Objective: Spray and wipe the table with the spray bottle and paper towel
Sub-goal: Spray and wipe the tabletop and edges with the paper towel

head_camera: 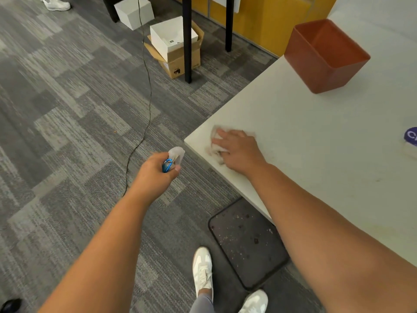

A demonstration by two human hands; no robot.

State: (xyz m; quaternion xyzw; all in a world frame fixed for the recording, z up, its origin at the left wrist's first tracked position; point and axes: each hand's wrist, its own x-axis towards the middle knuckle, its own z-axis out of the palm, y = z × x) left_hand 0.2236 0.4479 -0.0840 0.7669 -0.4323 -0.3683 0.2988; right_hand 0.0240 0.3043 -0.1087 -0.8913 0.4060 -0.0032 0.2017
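Right hand [237, 152] lies spread, pressing the crumpled white paper towel [215, 146] onto the pale bench [316, 132] corner to wipe; left hand [155, 170] grips the small blue-topped spray bottle [172, 160] clear of it.

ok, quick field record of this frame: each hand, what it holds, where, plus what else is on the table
left hand: grip closed around spray bottle, held over the carpet, off the table's corner
right hand: palm down, pressing paper towel flat onto the table
table: pale top; towel lies near its corner
also on table: red-brown bin, open, far side; purple-topped item at right edge, cut off
under table: dark mat
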